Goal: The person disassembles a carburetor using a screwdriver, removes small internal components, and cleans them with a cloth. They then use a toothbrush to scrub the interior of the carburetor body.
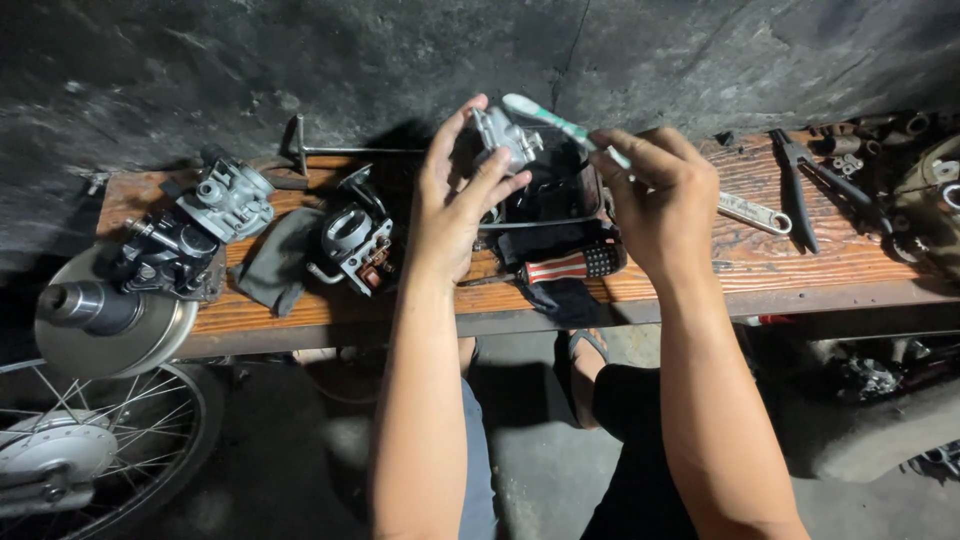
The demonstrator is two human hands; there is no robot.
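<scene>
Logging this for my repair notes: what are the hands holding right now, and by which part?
Left hand grips a small metal carburetor part by its side; right hand holds a toothbrush by its handle.

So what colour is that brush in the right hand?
The toothbrush is white with green accents, held in the right hand; the head view shows it.

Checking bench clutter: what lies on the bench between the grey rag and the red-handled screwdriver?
In the head view, a small metal engine part with a round opening sits between the grey rag and red-handled screwdriver; the left hand overlaps that stretch.
</scene>
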